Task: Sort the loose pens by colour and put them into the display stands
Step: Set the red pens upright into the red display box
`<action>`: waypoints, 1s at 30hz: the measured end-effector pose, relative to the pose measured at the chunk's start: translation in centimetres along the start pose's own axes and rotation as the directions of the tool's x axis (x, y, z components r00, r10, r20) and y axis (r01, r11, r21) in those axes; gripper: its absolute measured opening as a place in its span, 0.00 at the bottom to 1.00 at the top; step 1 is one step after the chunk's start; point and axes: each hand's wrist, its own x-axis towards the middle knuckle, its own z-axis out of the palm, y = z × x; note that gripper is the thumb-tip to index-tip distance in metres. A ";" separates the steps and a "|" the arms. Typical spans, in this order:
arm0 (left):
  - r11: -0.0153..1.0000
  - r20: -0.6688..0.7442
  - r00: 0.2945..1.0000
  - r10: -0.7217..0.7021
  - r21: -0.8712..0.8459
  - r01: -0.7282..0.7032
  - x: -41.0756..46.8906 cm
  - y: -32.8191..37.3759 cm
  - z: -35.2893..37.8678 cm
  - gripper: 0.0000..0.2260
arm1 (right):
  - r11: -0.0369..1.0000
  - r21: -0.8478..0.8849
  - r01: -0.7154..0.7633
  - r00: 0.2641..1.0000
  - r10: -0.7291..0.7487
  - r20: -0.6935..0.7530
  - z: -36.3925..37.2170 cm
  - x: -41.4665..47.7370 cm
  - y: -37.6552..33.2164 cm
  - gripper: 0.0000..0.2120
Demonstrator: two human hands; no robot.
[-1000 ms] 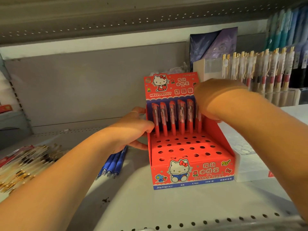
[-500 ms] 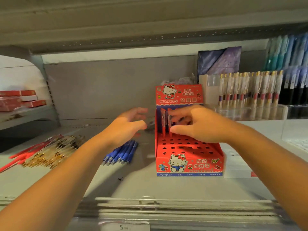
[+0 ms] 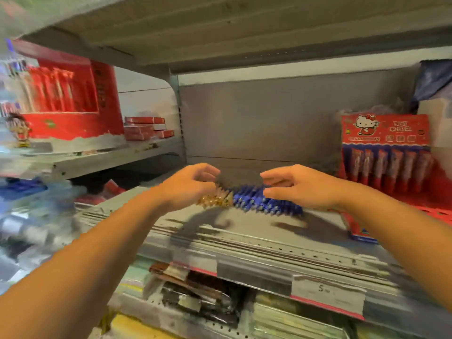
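A row of loose blue pens (image 3: 256,200) lies on the grey shelf (image 3: 244,231), with gold-trimmed clear pens (image 3: 215,200) just left of them. My left hand (image 3: 188,187) hovers over the gold-trimmed pens with loosely curled fingers, holding nothing that I can see. Above the right end of the blue pens is my right hand (image 3: 298,189), fingers spread and pointing left, empty. The red Hello Kitty display stand (image 3: 385,138) stands at the right with several red pens (image 3: 389,170) upright in its back row. The view is motion-blurred.
A neighbouring shelf at the left carries a large red display box (image 3: 73,99) and flat red boxes (image 3: 144,128). A price strip (image 3: 327,297) runs along the shelf's front edge. Packaged goods (image 3: 195,297) lie on the shelf below.
The view has swung left. Both hands left the red stand and came down over the loose blue and gold-trimmed pens. The stand now sits at the right edge.
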 end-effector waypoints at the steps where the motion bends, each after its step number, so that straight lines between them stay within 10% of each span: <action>1: 1.000 0.000 1.000 0.006 0.007 -0.006 -0.1 -1.1 -1.2 0.16 | 1.000 0.001 -0.009 1.000 0.009 0.007 1.1 1.3 -0.8 0.31; 6: 0.998 0.014 1.000 0.001 0.069 -0.002 0.2 -6.4 -7.0 0.17 | 0.998 -0.011 -0.058 0.998 0.058 0.021 5.7 7.2 -4.6 0.38; 22: 0.918 0.081 0.977 -0.197 0.365 0.155 11.8 -15.6 -11.9 0.07 | 0.914 -0.403 -0.052 0.976 0.132 0.175 9.3 23.8 -8.1 0.15; 30: 0.868 0.453 0.791 -0.411 0.460 0.187 18.4 -15.3 -10.5 0.21 | 0.886 -0.441 0.141 0.955 -0.005 0.296 11.3 28.3 -4.3 0.13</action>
